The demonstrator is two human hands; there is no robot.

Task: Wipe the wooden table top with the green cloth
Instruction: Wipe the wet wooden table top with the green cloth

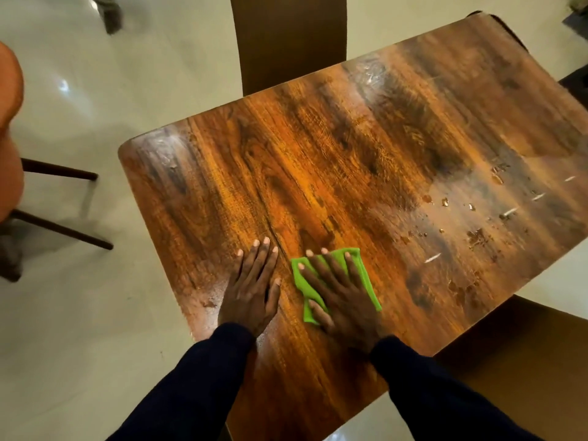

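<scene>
Flat grip: right hand (342, 292) spread, fingers straight, pressing cloth (362, 275) onto near desk (318, 154) for wiping pressure; left hand (251, 288) flat just left, bracing; droplets (471, 218) right, unwiped.

glossy pale floor (143, 90), brown chair back (286, 43), orange seat (9, 128) at left

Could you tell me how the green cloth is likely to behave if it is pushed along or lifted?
The green cloth lies folded and flat under the right hand, so it is probably floppy and would droop if lifted. It looks thin, so likely light. Over the droplets on the table top it may drag.
</scene>
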